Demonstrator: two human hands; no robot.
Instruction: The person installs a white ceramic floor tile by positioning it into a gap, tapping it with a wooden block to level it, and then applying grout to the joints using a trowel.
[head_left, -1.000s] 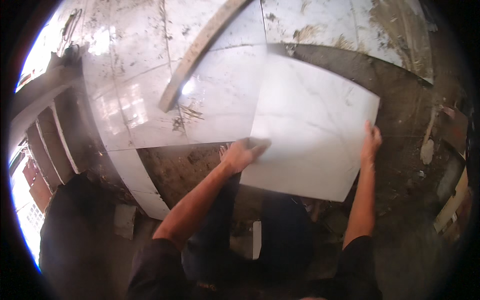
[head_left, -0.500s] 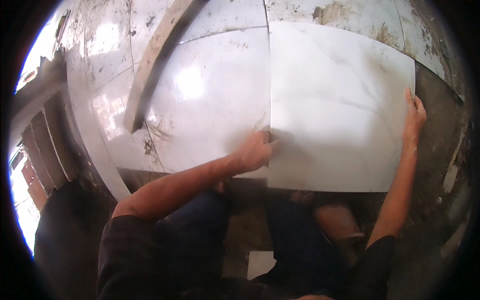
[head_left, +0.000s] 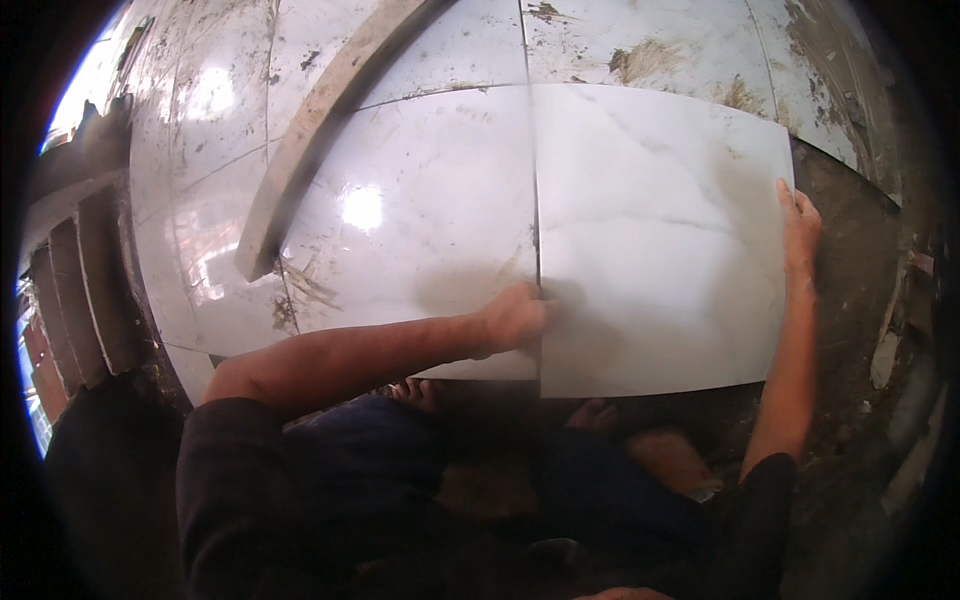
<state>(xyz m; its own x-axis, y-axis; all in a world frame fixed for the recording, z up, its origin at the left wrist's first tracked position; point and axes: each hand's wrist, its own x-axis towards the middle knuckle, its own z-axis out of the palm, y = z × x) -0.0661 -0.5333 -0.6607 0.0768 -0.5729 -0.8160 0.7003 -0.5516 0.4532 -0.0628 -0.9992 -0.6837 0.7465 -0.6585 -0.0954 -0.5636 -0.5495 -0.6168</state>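
Note:
A large white marble-patterned tile (head_left: 660, 240) lies beside laid white tiles (head_left: 420, 170), its left edge along their seam. My left hand (head_left: 515, 315) has its fingers curled at that edge, near the lower end of the seam. My right hand (head_left: 800, 225) grips the tile's right edge, higher up. A long grey bar (head_left: 320, 125), apparently wood, lies diagonally across the laid tiles at the upper left, clear of both hands.
Dark, rough ground (head_left: 840, 260) borders the tile on the right. Stacked boards or slabs (head_left: 80, 300) stand at the left edge. My legs and bare toes (head_left: 415, 395) are below the tiles. Dirt streaks (head_left: 640, 60) mark the upper tiles.
The white tile has moved up and right from its slanted position one second ago, now square against the neighbouring tiles. Both hands moved with it. In the last half second it shifted slightly down.

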